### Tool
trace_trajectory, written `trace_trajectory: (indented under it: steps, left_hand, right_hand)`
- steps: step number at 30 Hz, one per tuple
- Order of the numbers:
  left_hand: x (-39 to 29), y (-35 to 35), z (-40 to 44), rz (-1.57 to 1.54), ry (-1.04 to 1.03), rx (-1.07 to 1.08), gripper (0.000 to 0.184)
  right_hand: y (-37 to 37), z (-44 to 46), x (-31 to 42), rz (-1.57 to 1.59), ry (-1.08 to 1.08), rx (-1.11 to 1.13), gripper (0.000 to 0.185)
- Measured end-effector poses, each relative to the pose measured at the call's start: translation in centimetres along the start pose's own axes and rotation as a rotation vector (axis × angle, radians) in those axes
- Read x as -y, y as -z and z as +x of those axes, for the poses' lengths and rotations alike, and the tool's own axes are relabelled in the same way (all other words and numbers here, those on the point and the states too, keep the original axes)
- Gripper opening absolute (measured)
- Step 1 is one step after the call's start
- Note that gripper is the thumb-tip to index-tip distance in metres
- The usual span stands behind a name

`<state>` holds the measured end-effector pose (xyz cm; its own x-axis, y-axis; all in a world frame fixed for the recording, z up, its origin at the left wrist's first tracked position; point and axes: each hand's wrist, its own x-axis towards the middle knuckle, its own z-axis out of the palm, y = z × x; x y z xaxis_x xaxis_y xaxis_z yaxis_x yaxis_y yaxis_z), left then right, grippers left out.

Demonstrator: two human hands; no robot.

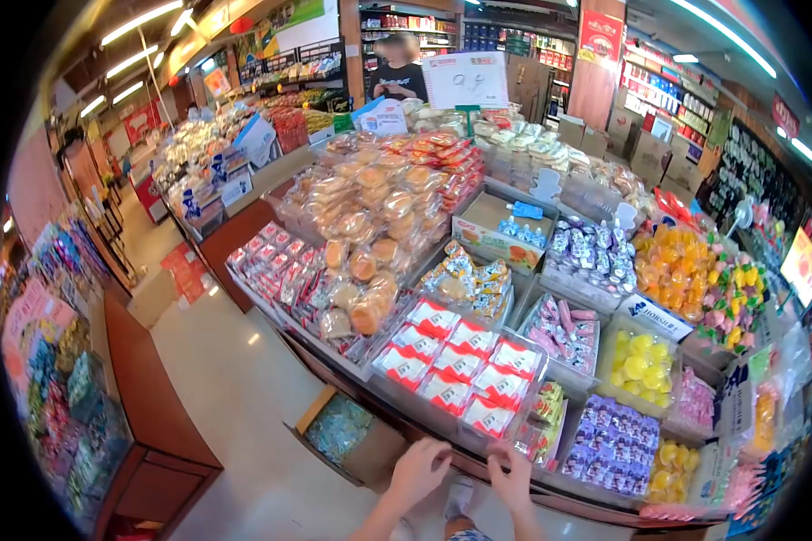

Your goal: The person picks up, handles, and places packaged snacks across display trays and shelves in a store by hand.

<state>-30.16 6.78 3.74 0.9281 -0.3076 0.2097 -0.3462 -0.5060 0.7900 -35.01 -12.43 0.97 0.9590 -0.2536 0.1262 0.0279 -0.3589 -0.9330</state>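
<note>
At the bottom centre, my left hand (421, 469) has its fingers curled toward the thumb; whether anything small is between them is too small to tell. My right hand (510, 469) is just to the right, its fingers bent at the front edge of the display, close below the red and white packets (460, 362). The two hands are apart. Those packets lie in neat rows in a clear tray. Green and yellow packets (548, 406) fill a narrow bin right of them, beside purple packets (611, 442).
Round wrapped cakes (365, 261) are heaped at the display's centre left. An open carton (343, 431) with wrapped items stands low by the display. A brown counter (153, 406) is at the left. A person (399, 77) stands behind the display.
</note>
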Motion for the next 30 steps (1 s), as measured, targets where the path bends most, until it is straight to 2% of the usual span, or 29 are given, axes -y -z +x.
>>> trace_trajectory:
  steps: [1, 2, 5, 6, 8, 10, 12, 13, 16, 18, 19, 21, 22, 23, 24, 28, 30]
  left_hand:
    - [-0.1, -0.8, 2.7, 0.043, -0.001, 0.004, 0.016]
    - [1.0, -2.5, 5.3, 0.157, -0.146, -0.098, 0.014]
    - [3.4, -6.2, 10.1, 0.499, -0.184, -0.091, 0.015]
    - [3.6, -6.8, 11.0, 0.505, -0.189, -0.089, 0.015]
    - [3.6, -7.9, 11.5, 0.567, -0.069, 0.005, 0.019]
    - [4.0, -8.3, 11.8, 0.556, -0.064, 0.031, 0.020]
    - [3.4, -8.0, 11.9, 0.525, -0.073, 0.026, 0.024]
    - [3.4, -8.0, 12.4, 0.513, -0.093, 0.056, 0.024]
    - [4.7, -8.0, 12.8, 0.518, -0.079, 0.074, 0.024]
    - [5.6, -7.5, 13.5, 0.561, -0.004, 0.136, 0.024]
    - [6.0, -6.8, 13.8, 0.551, -0.039, 0.131, 0.025]
    - [6.1, -5.4, 15.3, 0.642, 0.086, 0.254, 0.032]
    - [7.4, -5.0, 15.4, 0.539, 0.038, 0.184, 0.034]
    - [6.5, -4.0, 15.9, 0.486, 0.093, 0.181, 0.036]
    - [8.0, -4.0, 15.9, 0.431, 0.060, 0.147, 0.039]
    - [8.4, -2.1, 16.9, 0.392, 0.051, 0.182, 0.035]
    - [9.7, -1.0, 17.2, 0.379, 0.076, 0.124, 0.031]
  right_hand:
    - [0.5, 1.9, -1.5, -0.190, 0.106, -0.102, 0.021]
    - [0.6, 3.6, -3.3, -0.245, 0.140, -0.177, 0.022]
    - [1.5, 6.4, -4.0, -0.354, 0.021, -0.059, 0.023]
    - [1.4, 6.9, -4.4, -0.463, 0.196, -0.105, 0.025]
    - [1.4, 7.5, -4.1, -0.569, 0.199, -0.017, 0.024]
    - [1.1, 7.9, -3.5, -0.608, 0.138, 0.038, 0.022]
    - [1.0, 8.4, -2.3, -0.716, 0.013, 0.241, 0.020]
    - [0.9, 8.8, -2.1, -0.720, -0.020, 0.221, 0.020]
    - [0.6, 9.9, -2.6, -0.770, -0.018, 0.387, 0.020]
    - [-0.2, 10.6, -3.3, -0.818, 0.037, 0.348, 0.023]
    - [-0.6, 11.1, -4.1, -0.805, 0.052, 0.374, 0.024]
    - [-1.3, 11.8, -3.8, -0.850, 0.020, 0.352, 0.044]
    - [-1.8, 12.2, -4.0, -0.823, 0.009, 0.346, 0.054]
    - [-2.2, 12.5, -4.4, -0.780, 0.064, 0.300, 0.042]
    - [-2.3, 12.8, -3.9, -0.764, 0.038, 0.274, 0.040]
    - [-2.0, 13.0, -4.1, -0.723, -0.015, 0.327, 0.040]
    - [-2.1, 12.8, -4.1, -0.700, 0.029, 0.282, 0.036]
